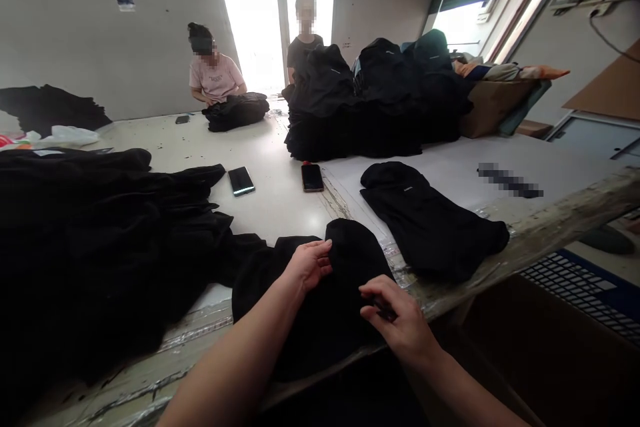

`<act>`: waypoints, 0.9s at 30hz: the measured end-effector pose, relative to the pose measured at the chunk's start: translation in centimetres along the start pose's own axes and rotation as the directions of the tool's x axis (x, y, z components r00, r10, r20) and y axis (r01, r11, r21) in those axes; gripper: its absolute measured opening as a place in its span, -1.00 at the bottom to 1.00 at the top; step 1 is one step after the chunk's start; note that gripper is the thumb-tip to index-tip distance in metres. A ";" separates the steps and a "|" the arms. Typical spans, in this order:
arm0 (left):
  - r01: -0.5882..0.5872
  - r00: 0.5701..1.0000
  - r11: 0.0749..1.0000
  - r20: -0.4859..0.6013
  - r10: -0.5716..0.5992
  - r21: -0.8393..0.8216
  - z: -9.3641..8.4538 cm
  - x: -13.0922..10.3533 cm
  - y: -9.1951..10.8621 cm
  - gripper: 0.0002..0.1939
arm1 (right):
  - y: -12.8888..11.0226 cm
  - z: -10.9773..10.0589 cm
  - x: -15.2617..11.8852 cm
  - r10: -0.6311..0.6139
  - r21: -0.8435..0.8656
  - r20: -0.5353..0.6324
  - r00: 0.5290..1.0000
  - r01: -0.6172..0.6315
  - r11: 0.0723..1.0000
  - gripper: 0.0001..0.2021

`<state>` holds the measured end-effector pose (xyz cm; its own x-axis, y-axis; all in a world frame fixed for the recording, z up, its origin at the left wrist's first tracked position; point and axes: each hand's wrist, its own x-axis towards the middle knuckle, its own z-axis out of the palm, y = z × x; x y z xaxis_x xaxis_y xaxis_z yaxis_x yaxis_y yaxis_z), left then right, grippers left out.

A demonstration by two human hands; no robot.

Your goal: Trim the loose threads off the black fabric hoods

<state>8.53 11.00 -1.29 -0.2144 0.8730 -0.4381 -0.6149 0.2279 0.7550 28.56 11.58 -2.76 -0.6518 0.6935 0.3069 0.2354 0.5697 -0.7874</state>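
A black garment [345, 327] lies at the table's front edge, its rounded top pointing away from me. My left hand [313, 263] is at the upper left of this cloth, thumb and fingers drawn together on its edge. Lower and to the right, my right hand [395, 320] hovers over the cloth's right side. Its fingers curl around a small dark object, mostly hidden in the palm, while the thumb and index tips stay apart. Another black garment [435, 227] with a small light mark lies flat to the right.
Black cloth [115, 233] is heaped at the left. Two phones [241, 181] [313, 177] lie mid-table. Large black garment stacks [360, 107] stand at the back. Two people [217, 77] [303, 43] are across the table [200, 140]. A blue crate [585, 287] is below right.
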 end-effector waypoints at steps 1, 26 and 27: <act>-0.031 0.999 0.999 -0.011 0.031 -0.036 0.2 -0.4 0.2 -0.82 | 0.0 0.0 0.6 0.048 0.027 -0.006 0.999 -0.048 0.998 -0.79; -0.337 0.936 0.919 -0.174 0.305 -0.203 -2.7 -7.5 0.0 -0.69 | -5.0 3.3 5.7 0.212 0.221 0.198 0.957 -0.255 0.941 -0.79; -0.337 0.937 0.920 -0.167 0.307 -0.200 -2.7 -7.6 -0.1 -0.67 | -5.1 3.4 5.5 0.203 0.192 0.194 0.960 -0.240 0.952 -0.80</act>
<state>8.16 3.18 0.69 -0.5167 0.8156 -0.2604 -0.6452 -0.1709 0.7447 21.29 11.03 1.13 -0.7176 0.6957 0.0315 0.2419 0.2914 -0.9255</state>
